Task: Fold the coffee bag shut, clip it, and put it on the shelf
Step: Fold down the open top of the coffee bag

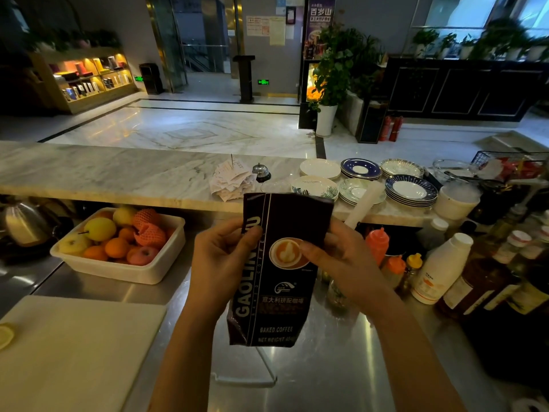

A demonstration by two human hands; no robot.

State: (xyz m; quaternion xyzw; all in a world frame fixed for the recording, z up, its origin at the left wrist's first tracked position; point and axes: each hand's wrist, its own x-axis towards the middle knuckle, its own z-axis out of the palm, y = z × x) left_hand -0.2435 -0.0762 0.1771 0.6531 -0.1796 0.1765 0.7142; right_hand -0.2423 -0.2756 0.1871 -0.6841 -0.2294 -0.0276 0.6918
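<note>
The coffee bag [279, 272] is held upright above the steel desk [341, 352], left hand [221, 263] and right hand [341, 260] gripping its upper sides; soft, crinkly foil, probably bottom-heavy, best pinched near the top.

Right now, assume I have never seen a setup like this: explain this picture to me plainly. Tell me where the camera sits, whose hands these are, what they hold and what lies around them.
There is no machine here. A person wears one wide-angle camera on the head, so you look forward and down along their arms. The left hand and the right hand grip the two sides of a dark coffee bag, held upright above a steel counter. I see no clip on the bag.

On the counter, left of the bag, sits a white tub of fruit, with a white cutting board nearer the camera. To the right stand sauce and syrup bottles. Behind is a raised marble ledge carrying stacked plates, a small call bell and a spike of paper slips. Beyond that lies a lobby floor.
</note>
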